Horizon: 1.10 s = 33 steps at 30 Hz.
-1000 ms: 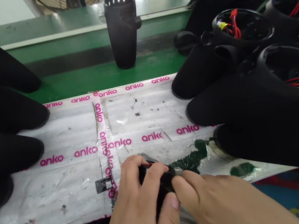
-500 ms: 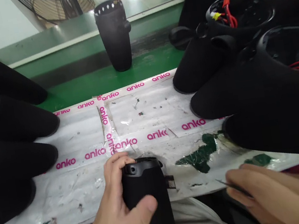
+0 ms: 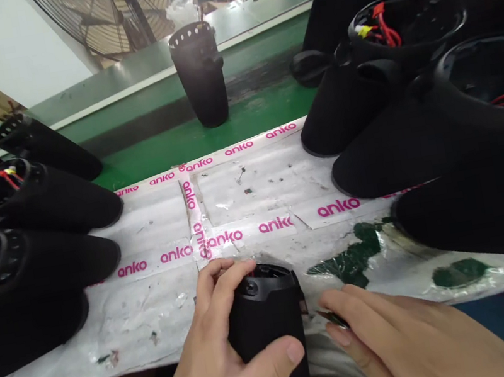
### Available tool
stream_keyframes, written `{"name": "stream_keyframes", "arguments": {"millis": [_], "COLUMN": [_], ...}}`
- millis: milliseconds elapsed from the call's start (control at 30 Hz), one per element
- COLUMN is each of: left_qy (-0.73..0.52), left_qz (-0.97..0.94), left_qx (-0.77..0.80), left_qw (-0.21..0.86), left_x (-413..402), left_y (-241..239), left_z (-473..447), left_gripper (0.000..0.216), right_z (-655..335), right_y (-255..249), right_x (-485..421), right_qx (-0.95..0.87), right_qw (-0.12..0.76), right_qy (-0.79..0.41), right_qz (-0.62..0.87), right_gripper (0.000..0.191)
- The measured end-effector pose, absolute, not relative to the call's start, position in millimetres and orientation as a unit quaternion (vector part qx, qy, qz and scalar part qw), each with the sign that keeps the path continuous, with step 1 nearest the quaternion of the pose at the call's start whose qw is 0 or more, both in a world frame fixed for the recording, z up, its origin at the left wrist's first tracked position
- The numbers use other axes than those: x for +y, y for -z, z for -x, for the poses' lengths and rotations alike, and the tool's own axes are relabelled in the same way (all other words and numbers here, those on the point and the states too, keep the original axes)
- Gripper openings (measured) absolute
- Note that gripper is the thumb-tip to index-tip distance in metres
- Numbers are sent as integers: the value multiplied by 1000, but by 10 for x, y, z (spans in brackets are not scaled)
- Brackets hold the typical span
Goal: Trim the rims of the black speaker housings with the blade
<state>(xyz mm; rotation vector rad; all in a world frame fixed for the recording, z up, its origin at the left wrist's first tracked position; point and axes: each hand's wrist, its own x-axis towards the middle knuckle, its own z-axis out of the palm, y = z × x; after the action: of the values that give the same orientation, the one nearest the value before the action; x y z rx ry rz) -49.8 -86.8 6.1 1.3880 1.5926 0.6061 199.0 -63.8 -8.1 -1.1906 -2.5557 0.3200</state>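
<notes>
My left hand point(image 3: 237, 337) is closed around a black fabric-covered speaker housing point(image 3: 270, 332) at the table's front edge. Its fingers lie over the housing's rim and its thumb presses on the front side. A small dark strap or tab point(image 3: 301, 295) sticks out at the housing's right. Just right of it, my right hand point(image 3: 374, 328) pinches a thin, pointed tool point(image 3: 334, 318), mostly hidden by the fingers, so its exact kind cannot be made out. The tool's tip points at the tab, with a small gap between them.
Similar housings point(image 3: 370, 150) with red wires crowd the right side, and several more point(image 3: 56, 194) stand at the left. One housing point(image 3: 200, 75) stands on the green belt point(image 3: 257, 98) behind. White foam sheet point(image 3: 253, 194) with pink-printed tape covers the table, torn in places.
My right hand has moved left with the thin tool, close to the housing. The camera view has shifted, so the left hand and housing appear farther right. The left hand keeps its hold.
</notes>
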Motion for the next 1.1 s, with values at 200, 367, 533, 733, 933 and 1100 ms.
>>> {"name": "stream_keyframes", "arguments": {"millis": [200,367,533,733,933,1100], "left_qy": [-216,-231,-211,-205,-224,-205], "left_qz": [-605,-630,-662,-690,-688,-697], "left_qx": [631,608,582,564,588,590], "left_qw": [434,424,421,405,360,352], "left_x": [-833,-771,-750,-701,-707,-727], "left_y": [-96,-94,-75,-49,-18,-13], "left_z": [288,211,264,237,111,82], "left_gripper": [53,53,60,67,63,63], "right_z": [-1967,-1963,-1965,-1944,-1903,-1888], "right_y": [-57,-44,2,42,66,-32], "right_x": [-615,-585,-586,-643,-593,-388], "right_qx": [-903,-896,-896,-881,-880,-889], "right_qw": [123,125,113,117,37,-45], "right_qy": [-32,-37,-38,-32,-30,-70], "right_qz": [411,424,428,457,473,450], "right_gripper": [29,43,49,48,26,20]}}
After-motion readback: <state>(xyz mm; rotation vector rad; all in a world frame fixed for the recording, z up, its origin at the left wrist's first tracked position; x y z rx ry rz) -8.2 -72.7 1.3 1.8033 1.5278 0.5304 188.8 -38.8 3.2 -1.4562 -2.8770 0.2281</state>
